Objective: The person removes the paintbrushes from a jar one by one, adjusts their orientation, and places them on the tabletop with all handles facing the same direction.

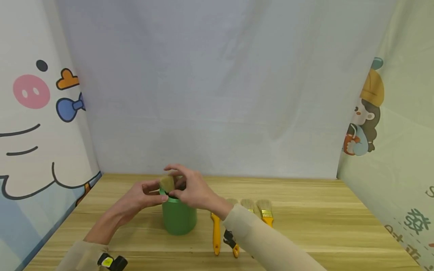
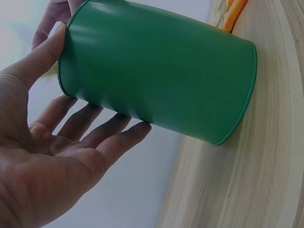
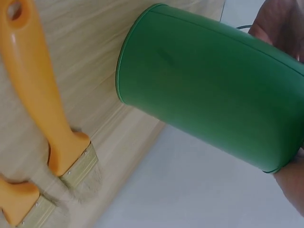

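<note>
A green cylindrical pot [image 1: 179,218] stands upright on the wooden table. My left hand [image 1: 144,195] holds it from the left; in the left wrist view the thumb lies at the rim and the fingers touch the side of the pot [image 2: 156,66]. Pale bristles of a paintbrush [image 1: 167,183] show just above the rim, between both hands. Reaching over the opening from the right, my right hand [image 1: 196,190] has its fingers at this brush and seems to pinch it, though the fingertips are partly hidden. The brush's handle is out of sight.
Right of the pot lie several paintbrushes with orange handles [image 1: 216,235], bristles toward the back, partly covered by my right sleeve [image 1: 268,237]. One brush [image 3: 42,90] shows closely in the right wrist view. A pale cloth [image 1: 217,94] hangs behind the table [image 1: 305,218].
</note>
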`<state>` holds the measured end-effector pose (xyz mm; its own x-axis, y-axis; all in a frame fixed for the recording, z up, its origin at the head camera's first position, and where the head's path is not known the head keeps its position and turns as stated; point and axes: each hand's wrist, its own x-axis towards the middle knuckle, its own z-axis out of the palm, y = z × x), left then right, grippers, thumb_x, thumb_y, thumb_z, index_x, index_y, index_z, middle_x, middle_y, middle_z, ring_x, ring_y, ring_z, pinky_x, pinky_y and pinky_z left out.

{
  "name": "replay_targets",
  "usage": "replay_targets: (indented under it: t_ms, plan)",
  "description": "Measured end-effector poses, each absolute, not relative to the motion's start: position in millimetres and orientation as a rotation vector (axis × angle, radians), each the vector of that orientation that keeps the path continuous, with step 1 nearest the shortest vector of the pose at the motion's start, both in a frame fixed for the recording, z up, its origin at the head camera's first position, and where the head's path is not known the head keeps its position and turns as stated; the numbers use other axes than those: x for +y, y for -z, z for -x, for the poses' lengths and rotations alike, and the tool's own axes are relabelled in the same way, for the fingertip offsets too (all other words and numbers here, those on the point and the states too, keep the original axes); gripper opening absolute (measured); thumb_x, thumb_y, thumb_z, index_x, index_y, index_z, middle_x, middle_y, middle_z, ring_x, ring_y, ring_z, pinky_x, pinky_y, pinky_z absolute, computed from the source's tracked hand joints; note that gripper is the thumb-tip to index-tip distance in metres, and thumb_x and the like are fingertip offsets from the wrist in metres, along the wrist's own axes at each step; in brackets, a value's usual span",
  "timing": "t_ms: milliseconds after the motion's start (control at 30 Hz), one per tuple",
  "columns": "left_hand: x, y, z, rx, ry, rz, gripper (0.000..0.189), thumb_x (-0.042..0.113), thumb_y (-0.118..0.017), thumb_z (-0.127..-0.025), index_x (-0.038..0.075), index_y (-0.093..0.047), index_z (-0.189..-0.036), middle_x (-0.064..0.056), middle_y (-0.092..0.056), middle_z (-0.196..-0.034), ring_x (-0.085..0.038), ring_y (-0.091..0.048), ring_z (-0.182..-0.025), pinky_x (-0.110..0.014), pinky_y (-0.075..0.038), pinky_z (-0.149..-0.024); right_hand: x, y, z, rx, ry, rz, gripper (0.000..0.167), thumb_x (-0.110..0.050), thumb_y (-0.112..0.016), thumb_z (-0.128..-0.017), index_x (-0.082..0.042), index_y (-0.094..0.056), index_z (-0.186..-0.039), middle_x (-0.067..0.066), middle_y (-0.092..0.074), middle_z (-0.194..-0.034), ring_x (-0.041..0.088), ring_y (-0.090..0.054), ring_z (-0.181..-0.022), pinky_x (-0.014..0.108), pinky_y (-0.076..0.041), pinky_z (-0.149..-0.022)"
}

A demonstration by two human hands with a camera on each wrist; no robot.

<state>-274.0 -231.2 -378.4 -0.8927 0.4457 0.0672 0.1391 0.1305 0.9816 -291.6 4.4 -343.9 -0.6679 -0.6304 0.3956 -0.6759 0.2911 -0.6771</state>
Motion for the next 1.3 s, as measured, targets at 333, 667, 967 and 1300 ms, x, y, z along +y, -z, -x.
replay_targets:
  t_ms: [333,667,967,1300]
  plan:
    - [-230.1,379.4,276.0,2.182,-1.832,-0.552,0.074,0.018,-0.075,-0.099,0.0,-0.039,-0.162,-0.022,-0.044,-0.16,-0.047,-0.043,-0.145,-0.051,-0.047,-0.111,13.4,341.4,294.3,-2.523,-1.364,-1.283,0.052,0.003,-0.078,-0.094,-0.015,-0.065,-0.141,0.007,-0.074,-0.119,0.008,-0.074,-0.097,0.022,-0.059,-0.082]
    - [-230.3,378.7,275.1,2.175,-1.83,-0.538,0.076,0.02,-0.075,-0.1,0.001,-0.036,-0.163,-0.023,-0.04,-0.162,-0.048,-0.042,-0.146,-0.053,-0.046,-0.112,15.6,339.2,296.1,-2.496,-1.333,-1.347,0.05,0.004,-0.077,-0.094,-0.012,-0.068,-0.141,0.006,-0.076,-0.107,0.003,-0.072,-0.089,0.019,-0.058,-0.079]
    - [-229.2,376.4,274.4,2.158,-1.836,-0.532,0.081,0.019,-0.074,-0.101,0.0,-0.029,-0.165,-0.023,-0.029,-0.168,-0.05,-0.038,-0.147,-0.054,-0.045,-0.113,21.3,333.2,297.0,-2.419,-1.482,-1.252,0.051,0.011,-0.078,-0.09,-0.003,-0.069,-0.138,0.016,-0.076,-0.11,0.012,-0.077,-0.085,0.024,-0.062,-0.072]
    - [-228.8,377.7,275.8,2.172,-1.82,-0.556,0.076,0.019,-0.075,-0.1,0.009,-0.037,-0.165,-0.02,-0.031,-0.168,-0.05,-0.037,-0.147,-0.058,-0.044,-0.112,33.9,322.2,299.1,-2.297,-1.536,-1.17,0.049,0.009,-0.077,-0.091,-0.003,-0.07,-0.138,0.018,-0.076,-0.112,0.017,-0.078,-0.087,0.028,-0.063,-0.074]
